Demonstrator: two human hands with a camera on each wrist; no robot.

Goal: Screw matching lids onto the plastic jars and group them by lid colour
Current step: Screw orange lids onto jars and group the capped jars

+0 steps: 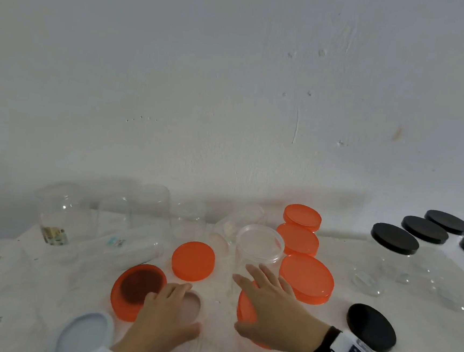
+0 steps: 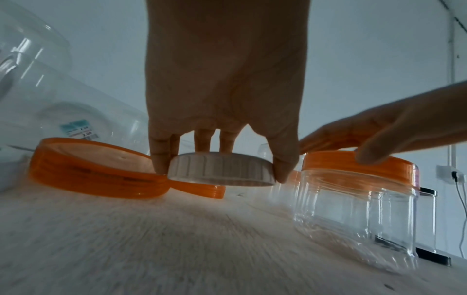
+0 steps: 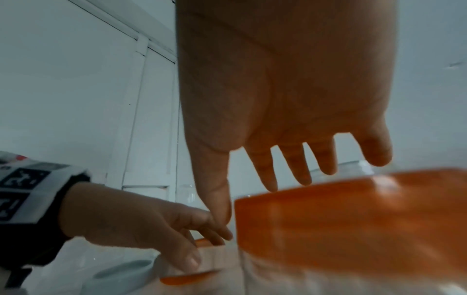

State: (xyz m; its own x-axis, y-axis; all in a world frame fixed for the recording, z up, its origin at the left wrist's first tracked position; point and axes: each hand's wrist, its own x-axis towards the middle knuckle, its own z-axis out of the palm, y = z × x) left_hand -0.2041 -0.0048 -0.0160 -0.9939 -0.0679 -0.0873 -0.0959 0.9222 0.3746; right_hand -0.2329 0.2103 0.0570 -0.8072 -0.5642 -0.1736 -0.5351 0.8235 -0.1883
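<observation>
My left hand (image 1: 189, 309) pinches a small white ribbed lid (image 2: 220, 169) by its rim between thumb and fingers, and holds it just above the white cloth. It is beside an upturned orange lid (image 1: 137, 288). My right hand (image 1: 253, 298) lies with straight, spread fingers on the orange lid (image 3: 353, 219) of a short clear jar (image 2: 353, 211), and the thumb hangs beside the rim. A clear jar with a clear lid (image 1: 259, 245) stands just beyond that hand.
Loose orange lids (image 1: 193, 261) (image 1: 306, 279) lie around the hands, with two more stacked behind (image 1: 298, 239). Open clear jars (image 1: 65, 211) stand at the back left. Black-lidded jars (image 1: 395, 239) stand at the right. A loose black lid (image 1: 370, 331) and a pale lid (image 1: 82, 334) lie near the front.
</observation>
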